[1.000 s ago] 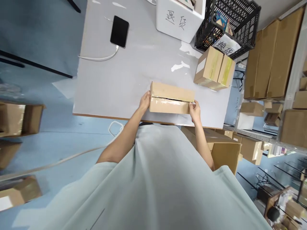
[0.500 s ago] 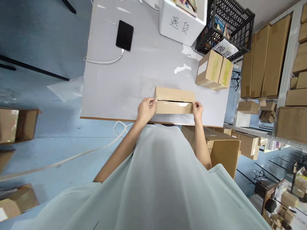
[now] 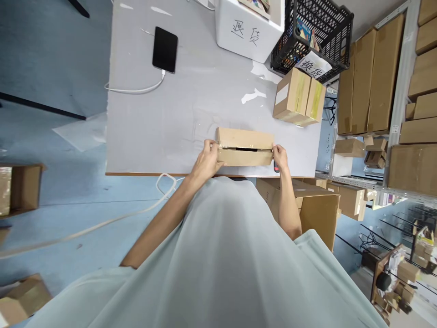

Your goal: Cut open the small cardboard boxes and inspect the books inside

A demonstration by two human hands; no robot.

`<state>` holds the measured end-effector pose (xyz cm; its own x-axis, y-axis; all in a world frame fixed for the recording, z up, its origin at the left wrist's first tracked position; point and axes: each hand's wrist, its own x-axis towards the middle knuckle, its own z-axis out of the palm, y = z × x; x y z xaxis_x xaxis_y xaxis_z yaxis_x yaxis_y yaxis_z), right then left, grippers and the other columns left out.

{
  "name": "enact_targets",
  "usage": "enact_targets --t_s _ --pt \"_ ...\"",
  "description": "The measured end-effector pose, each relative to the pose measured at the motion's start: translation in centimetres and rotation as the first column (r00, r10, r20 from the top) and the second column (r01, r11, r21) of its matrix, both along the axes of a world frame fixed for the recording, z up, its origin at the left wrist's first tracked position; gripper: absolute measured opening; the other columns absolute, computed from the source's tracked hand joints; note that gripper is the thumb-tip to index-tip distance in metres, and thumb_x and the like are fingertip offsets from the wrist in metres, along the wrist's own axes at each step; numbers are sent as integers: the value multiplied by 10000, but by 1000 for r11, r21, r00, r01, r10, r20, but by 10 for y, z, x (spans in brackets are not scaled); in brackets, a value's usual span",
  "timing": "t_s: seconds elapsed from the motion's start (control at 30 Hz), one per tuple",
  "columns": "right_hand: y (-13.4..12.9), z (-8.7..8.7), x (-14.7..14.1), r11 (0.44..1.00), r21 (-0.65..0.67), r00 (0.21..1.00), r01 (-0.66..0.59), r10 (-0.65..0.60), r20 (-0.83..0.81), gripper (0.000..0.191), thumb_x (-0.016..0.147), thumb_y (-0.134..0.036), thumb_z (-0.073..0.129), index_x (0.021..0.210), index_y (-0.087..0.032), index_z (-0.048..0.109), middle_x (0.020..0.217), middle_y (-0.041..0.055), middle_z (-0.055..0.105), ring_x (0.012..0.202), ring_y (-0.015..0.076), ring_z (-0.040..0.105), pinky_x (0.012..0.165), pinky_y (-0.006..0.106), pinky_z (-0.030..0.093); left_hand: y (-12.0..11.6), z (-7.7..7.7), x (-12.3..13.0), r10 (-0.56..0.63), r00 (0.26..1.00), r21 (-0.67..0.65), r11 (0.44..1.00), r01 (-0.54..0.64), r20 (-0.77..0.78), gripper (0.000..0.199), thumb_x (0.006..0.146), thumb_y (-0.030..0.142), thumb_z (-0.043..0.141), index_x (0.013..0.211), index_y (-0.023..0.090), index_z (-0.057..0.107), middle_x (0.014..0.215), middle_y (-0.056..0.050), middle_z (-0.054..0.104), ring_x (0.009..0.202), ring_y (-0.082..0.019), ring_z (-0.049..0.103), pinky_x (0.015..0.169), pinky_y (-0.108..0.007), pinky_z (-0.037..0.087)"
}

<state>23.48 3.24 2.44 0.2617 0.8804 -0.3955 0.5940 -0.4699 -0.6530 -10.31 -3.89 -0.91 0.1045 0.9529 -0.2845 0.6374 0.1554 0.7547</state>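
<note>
A long cardboard box point(image 3: 245, 158) lies near the front edge of the grey table, with a narrow dark gap between its two top flaps. Shiny tape shows along the flap edges. My left hand point(image 3: 206, 158) grips the box's left end, thumb low and fingers at the upper corner. At the opposite end, my right hand point(image 3: 280, 157) holds the box with its fingers closed on the edge. A small red and black object point(image 3: 276, 167) shows just beside my right fingers, partly hidden.
Two taped boxes point(image 3: 298, 98) stand at the table's right. Behind them are a black crate point(image 3: 316, 36) and a white bin point(image 3: 247, 28). A phone point(image 3: 165, 50) with a white cable lies at the back left. An open carton point(image 3: 319, 218) stands below the right edge.
The gap between the flaps is wider. My left hand has shifted its grip round the box's left end. The red and black object has come into sight. The whole view has shifted slightly.
</note>
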Motion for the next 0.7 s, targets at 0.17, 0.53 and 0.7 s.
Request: enact_targets --t_s 0.17,0.53,0.7 --pt "-2 9 3 1000 -14 980 5 -8 -197 528 1035 -740 609 796 -281 507 806 -23 583 850 176 594 865 318 602 -13 3 5 45 999 17 999 -45 17 614 853 493 961 1296 244 615 1511 -189 556 1173 -396 794 1099 -581 682" --pt "3 6 11 971 142 939 -191 224 -263 566 953 -797 697 1110 -253 706 1093 80 786 1085 256 721 1013 385 600 -3 16 10 -55 984 187 978 87 -170 724 877 223 909 1518 214 573 1606 -231 553 1497 -461 591 1224 -621 581" --pt "21 -13 4 930 122 937 -347 349 9 688 1032 -619 673 1602 -234 648 1158 82 822 1020 279 724 1021 442 602 16 18 8 -185 932 171 954 247 -313 749 813 156 887 1498 165 584 1526 -260 583 1470 -503 546 1202 -672 546"
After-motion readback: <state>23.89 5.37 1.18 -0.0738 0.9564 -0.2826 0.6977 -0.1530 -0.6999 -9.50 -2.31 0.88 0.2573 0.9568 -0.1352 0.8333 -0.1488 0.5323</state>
